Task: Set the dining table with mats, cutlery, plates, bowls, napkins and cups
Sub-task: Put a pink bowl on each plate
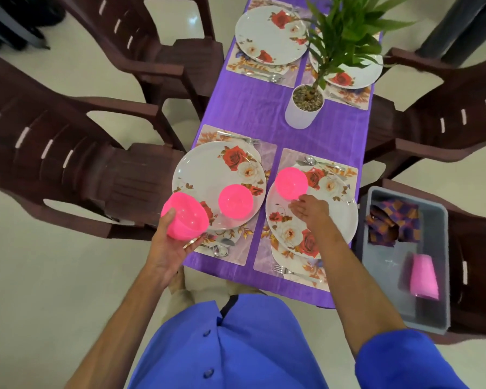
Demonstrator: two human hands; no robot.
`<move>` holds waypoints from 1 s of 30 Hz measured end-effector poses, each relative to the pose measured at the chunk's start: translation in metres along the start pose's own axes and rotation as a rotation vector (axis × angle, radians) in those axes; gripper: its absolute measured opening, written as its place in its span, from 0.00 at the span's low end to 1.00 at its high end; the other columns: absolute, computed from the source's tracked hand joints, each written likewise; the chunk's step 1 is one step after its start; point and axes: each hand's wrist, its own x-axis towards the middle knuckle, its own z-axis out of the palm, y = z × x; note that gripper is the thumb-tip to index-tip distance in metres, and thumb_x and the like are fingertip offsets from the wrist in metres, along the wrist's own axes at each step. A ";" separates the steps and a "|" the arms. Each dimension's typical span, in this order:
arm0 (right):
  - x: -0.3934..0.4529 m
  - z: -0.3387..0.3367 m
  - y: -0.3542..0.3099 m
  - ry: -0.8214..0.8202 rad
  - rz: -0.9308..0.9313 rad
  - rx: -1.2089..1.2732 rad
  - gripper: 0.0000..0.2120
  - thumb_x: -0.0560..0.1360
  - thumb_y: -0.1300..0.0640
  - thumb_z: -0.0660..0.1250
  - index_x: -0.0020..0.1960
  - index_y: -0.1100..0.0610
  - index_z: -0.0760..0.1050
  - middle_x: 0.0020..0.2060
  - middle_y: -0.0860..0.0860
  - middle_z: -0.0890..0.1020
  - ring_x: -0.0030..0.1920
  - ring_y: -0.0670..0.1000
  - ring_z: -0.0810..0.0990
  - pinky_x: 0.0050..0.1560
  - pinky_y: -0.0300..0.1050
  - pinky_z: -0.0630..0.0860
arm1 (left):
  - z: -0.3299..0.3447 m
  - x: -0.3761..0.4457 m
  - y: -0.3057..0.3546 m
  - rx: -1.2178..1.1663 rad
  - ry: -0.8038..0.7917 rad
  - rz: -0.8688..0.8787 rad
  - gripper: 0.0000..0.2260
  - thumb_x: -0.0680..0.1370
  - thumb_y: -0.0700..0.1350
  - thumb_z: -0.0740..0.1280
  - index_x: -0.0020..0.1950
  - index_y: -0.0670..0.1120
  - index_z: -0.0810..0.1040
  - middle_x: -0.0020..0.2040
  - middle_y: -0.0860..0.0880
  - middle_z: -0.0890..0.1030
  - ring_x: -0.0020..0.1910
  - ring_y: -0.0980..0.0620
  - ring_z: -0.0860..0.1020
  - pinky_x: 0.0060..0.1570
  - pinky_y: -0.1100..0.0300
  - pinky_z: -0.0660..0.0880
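The left hand [171, 245] is nearest, its grip curled under and round a pink bowl [185, 216] held just off the table's [258, 113] near-left edge. Just beyond that grip, a second pink bowl [235, 202] sits on the left floral plate [205, 169]. The right hand [310, 210] hovers with relaxed fingers, holding nothing, over the right plate [340, 217]; a third bowl [291, 183] sits on that plate just past its fingertips.

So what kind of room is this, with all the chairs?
Most likely a dining room in a home. A narrow table with a purple cloth has brown chairs around it, flowered plates on mats with cutlery, and a potted plant in the middle.
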 end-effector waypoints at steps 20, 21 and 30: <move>0.011 -0.010 -0.001 0.028 -0.115 -0.334 0.06 0.78 0.64 0.71 0.53 0.66 0.79 0.47 0.61 0.86 0.39 0.55 0.86 0.41 0.45 0.84 | -0.009 -0.010 -0.019 -0.053 0.031 0.040 0.49 0.53 0.67 0.84 0.70 0.55 0.73 0.69 0.43 0.78 0.66 0.41 0.80 0.58 0.43 0.81; 0.012 -0.011 0.001 0.038 -0.124 -0.384 0.07 0.77 0.64 0.71 0.53 0.67 0.79 0.45 0.61 0.86 0.38 0.55 0.86 0.40 0.46 0.83 | -0.008 -0.010 -0.019 -0.054 0.030 0.038 0.49 0.51 0.67 0.84 0.69 0.55 0.73 0.68 0.43 0.78 0.64 0.42 0.81 0.57 0.44 0.81; 0.011 -0.043 0.028 0.035 -0.162 -0.450 0.12 0.76 0.60 0.74 0.55 0.65 0.81 0.41 0.61 0.87 0.37 0.56 0.86 0.45 0.51 0.85 | 0.002 -0.007 -0.019 -0.084 0.022 0.031 0.51 0.49 0.66 0.85 0.68 0.55 0.73 0.68 0.42 0.77 0.63 0.41 0.81 0.52 0.46 0.83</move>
